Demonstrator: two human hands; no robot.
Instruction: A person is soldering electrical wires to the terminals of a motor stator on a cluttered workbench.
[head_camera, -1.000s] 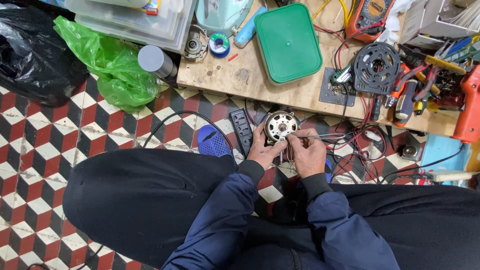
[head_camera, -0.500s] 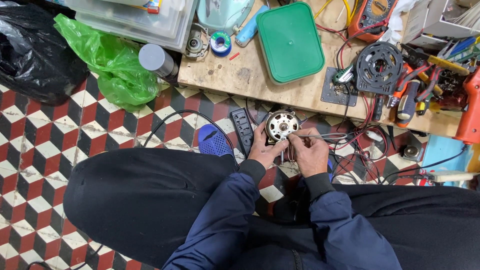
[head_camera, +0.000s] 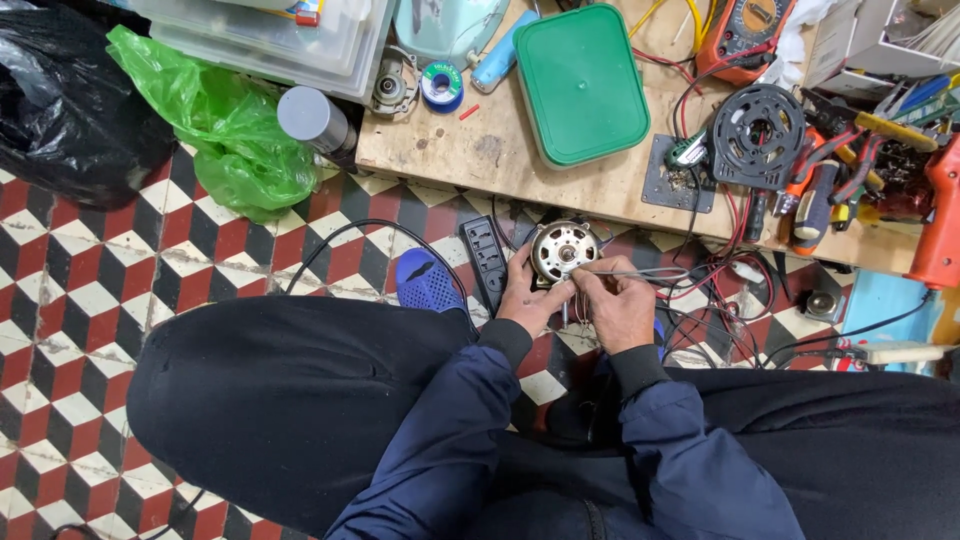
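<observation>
Small round electric motor (head_camera: 563, 250), silver w/ copper windings showing, sits mid-frame just past the person's knees, held above a red, black & white tiled floor (head_camera: 90, 300). Left hand (head_camera: 528, 292) cups the motor from its 7 o'clock side, fingers curled round the casing. Right hand (head_camera: 618, 305) is at the motor's 4 o'clock, fingertips pinched narrow on thin wires (head_camera: 640, 272) that run off toward 3 o'clock into a tangle of red & black leads (head_camera: 720, 300).

Risk, as a judgement: the pinch is fine & the wires look thin, so a hard tug could snap one or pull it off the winding. The motor rests in one hand only; if that grip slackens it could drop to the tiles.

At the motor's 9 o'clock lies a black power strip (head_camera: 487, 262), then a blue shoe (head_camera: 428, 282). At 12 o'clock, a low wooden board (head_camera: 480, 150) w/ a green lidded box (head_camera: 580, 82), a solder reel (head_camera: 441, 85), a black round fan guard (head_camera: 757, 135) & an orange multimeter (head_camera: 745, 30). Far 10 o'clock: green plastic bag (head_camera: 225, 125), black bag (head_camera: 60, 100)
</observation>
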